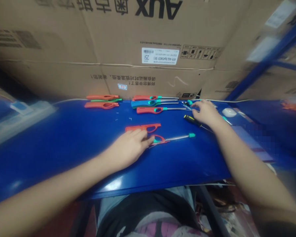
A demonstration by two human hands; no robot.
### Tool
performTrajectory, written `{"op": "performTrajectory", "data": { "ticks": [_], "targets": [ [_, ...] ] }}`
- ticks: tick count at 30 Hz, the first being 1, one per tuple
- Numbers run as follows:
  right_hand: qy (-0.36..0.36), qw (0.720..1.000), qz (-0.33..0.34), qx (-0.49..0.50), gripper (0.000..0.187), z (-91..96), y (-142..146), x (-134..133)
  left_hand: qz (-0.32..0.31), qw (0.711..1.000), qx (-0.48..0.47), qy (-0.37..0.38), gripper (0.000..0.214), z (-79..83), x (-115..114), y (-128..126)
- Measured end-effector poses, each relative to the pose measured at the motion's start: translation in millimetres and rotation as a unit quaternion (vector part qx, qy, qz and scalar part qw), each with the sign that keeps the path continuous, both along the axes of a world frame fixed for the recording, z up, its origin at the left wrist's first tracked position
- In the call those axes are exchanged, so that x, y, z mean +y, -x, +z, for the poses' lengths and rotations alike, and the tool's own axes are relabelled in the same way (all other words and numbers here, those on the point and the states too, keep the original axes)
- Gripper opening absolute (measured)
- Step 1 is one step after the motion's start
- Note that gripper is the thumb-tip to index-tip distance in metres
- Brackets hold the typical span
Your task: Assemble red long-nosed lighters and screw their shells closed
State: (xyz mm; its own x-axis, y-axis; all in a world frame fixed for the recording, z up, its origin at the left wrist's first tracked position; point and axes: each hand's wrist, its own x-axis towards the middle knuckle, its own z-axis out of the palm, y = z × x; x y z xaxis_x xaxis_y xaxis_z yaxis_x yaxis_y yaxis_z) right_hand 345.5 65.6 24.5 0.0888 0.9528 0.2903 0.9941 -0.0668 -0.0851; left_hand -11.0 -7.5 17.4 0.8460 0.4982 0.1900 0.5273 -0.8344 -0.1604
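My left hand (128, 149) is closed on a red gas lighter (160, 139) that lies opened on the table, its fingers near the trigger loop. A metal rod with a green tip (191, 135) runs out of it to the right. Just behind my left fingers lies a loose red casing half (150, 126). My right hand (206, 112) reaches to the back right, fingers bent down onto a cluster of small parts (186, 104), some green and some metallic. What its fingertips pinch is hidden. Below that hand lies a black-and-yellow screwdriver (192, 120).
Behind, red lighters (149, 110) flank a blue lighter (144, 103), beside red and green casings (102, 105) on the left. A white rounded object (229, 112) sits at right on the blue table (64, 141). A large cardboard sheet (118, 49) stands along the back.
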Motion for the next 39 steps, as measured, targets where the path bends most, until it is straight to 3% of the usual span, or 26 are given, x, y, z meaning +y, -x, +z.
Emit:
{"op": "performTrajectory", "data": {
  "ticks": [2,4,12,18,25,29,32,37,39],
  "targets": [
    [0.036,0.995,-0.089,0.013,0.045,-3.1,-17.8,6.7,-0.001,1.0,-0.003,0.003,0.038,-0.6,0.8,0.7],
    [0.038,0.992,-0.118,0.032,0.05,-6.8,-32.3,12.2,-0.003,1.0,-0.005,0.005,0.038,-0.8,1.3,1.3],
    [0.032,0.988,-0.132,0.073,0.042,-18.1,-56.8,24.7,-0.007,0.999,-0.034,0.027,0.04,-0.5,3.8,4.7],
    [0.038,0.983,-0.143,0.109,0.019,-14.2,-56.5,24.1,-0.01,0.996,-0.069,0.063,0.04,-3.7,5.1,5.0],
    [0.011,0.981,-0.124,0.146,0.012,-8.1,-49.7,21.1,0.0,0.989,-0.105,0.106,0.035,-7.0,6.9,3.2],
    [-0.065,0.984,-0.058,0.153,0.015,0.6,-30.0,16.3,0.013,0.981,-0.15,0.124,0.039,-5.7,4.2,3.6],
    [-0.133,0.956,0.082,0.248,0.019,6.7,3.1,5.0,0.03,0.958,-0.228,0.173,0.042,-2.7,1.3,2.5],
    [-0.033,0.875,0.26,0.407,0.027,11.5,82.2,-37.6,0.057,0.885,-0.362,0.287,0.048,-3.7,1.8,-4.0],
    [0.003,0.845,0.299,0.443,0.026,12.4,109.1,-55.6,0.059,0.854,-0.396,0.334,0.054,-5.6,2.4,-7.3]
  ]
}}
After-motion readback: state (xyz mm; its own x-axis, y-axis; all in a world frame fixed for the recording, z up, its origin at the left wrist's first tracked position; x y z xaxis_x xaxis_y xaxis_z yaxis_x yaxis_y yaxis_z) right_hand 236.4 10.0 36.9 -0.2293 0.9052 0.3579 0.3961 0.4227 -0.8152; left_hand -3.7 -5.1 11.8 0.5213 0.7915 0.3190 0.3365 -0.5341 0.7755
